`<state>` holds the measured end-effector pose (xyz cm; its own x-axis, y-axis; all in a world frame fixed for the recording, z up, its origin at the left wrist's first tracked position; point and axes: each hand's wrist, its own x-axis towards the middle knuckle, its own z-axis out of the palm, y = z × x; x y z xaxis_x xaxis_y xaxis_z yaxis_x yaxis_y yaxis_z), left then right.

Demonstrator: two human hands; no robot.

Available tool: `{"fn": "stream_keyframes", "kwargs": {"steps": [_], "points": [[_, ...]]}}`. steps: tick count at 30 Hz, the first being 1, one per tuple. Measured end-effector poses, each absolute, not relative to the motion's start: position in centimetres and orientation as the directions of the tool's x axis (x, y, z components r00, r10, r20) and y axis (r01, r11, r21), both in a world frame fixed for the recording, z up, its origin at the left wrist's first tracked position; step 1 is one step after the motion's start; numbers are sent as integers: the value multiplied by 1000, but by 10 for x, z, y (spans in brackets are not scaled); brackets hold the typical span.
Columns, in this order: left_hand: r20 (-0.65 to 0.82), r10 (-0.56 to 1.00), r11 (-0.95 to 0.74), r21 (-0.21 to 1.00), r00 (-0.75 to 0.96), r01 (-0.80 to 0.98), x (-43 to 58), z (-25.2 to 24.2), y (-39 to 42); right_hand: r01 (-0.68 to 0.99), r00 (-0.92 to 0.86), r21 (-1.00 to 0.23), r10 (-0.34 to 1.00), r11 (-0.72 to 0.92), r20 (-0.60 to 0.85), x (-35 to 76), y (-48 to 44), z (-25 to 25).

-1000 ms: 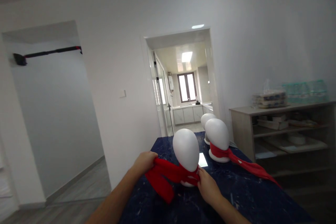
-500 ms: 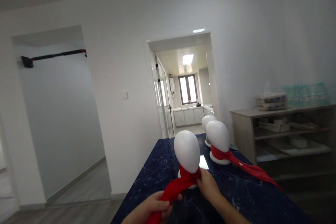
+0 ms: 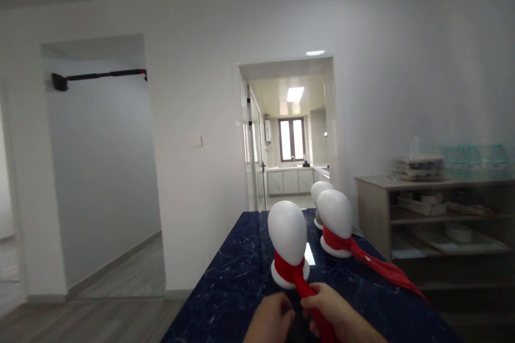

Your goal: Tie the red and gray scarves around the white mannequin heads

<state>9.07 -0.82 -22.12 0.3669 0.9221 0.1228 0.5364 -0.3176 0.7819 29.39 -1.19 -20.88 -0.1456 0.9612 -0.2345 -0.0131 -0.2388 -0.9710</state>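
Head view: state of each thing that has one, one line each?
Nearest head form: upright, red scarf round its neck.
Right hand: closed on the scarf's tail.
Left hand: closed beside the right; its grip is hidden.
Second head form: upright, second scarf tied, tail trailing on the table.
Third head form: upright, mostly hidden.
Kitchen door: open.

Three heads [image 3: 287, 235] in row on table [image 3: 237, 278]; shelf [image 3: 434, 214] right.

Both hands low and close together, left hand [image 3: 269, 321] curled, right hand [image 3: 336, 317] fisted
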Motion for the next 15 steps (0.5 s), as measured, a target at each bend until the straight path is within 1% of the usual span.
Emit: {"fn": "stream_keyframes", "kwargs": {"steps": [1,2,3,5,7,9,11,12,15], "points": [[217,941,-331,742,258,583,88,-216,9,14,-129,-975,966,-224,-224,299,-12,-206],[278,944,-328,729,178,601,87,-211,27,46,-123,-977,970,-207,-212,303,-11,-203],[313,940,-331,742,135,584,87,-208,43,74,-125,-979,972,-192,-200,306,-10,-200],[334,930,-365,792,153,489,95,-206,70,118,-132,-977,973,-176,-191,310,-7,-196],[388,900,-436,819,200,374,108,-208,88,154,-146,-978,975,-143,-166,312,-6,-193],[452,863,-499,832,226,244,120,-212,96,195,-177,-979,980,-56,-91,316,-8,-191],[480,843,-520,844,243,134,126,-216,99,244,-227,-969,974,38,-19,324,-14,-186],[482,840,-520,846,250,114,126,-217,99,269,-254,-961,967,69,-1,330,-20,-181],[478,835,-526,838,273,142,122,-218,99,326,-281,-940,960,98,2,355,-45,-158]]}}
